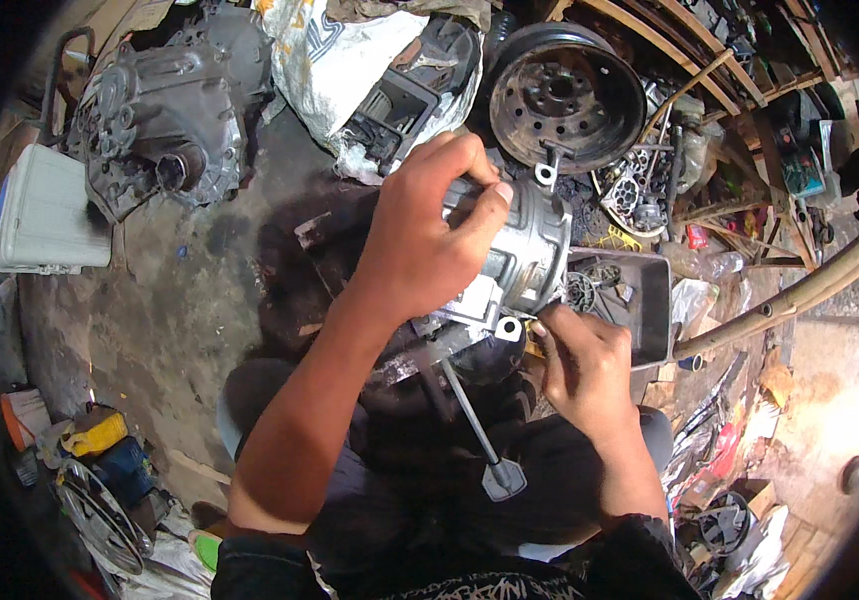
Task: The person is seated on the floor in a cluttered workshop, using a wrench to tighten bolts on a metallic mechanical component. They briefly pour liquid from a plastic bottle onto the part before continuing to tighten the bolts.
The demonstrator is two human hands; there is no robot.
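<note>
A stained floor point(184, 330) surrounds the silver metal housing point(534, 240), which sits at centre before the person. The left hand point(429, 225) bends over its top, the right hand point(586, 362) curls at its near right edge; I cannot tell what either grip pinches. Steady left-hand pressure should help fine fingerwork. A grey tray point(656, 340) crowds the right hand; a metal rod point(469, 412) juts near; a wheel rim point(604, 130) lies far.

The left forearm point(309, 425) slants up and inward, its wrist nearly straight; the left hand point(429, 225) arches palm-down, thumb and forefinger tips close together. Lower, the right forearm point(631, 470) leans inward; the right hand point(589, 360) has curled fingers point(561, 330), their tips partly hidden. Dark sleeves point(259, 565) bare both forearms.
</note>
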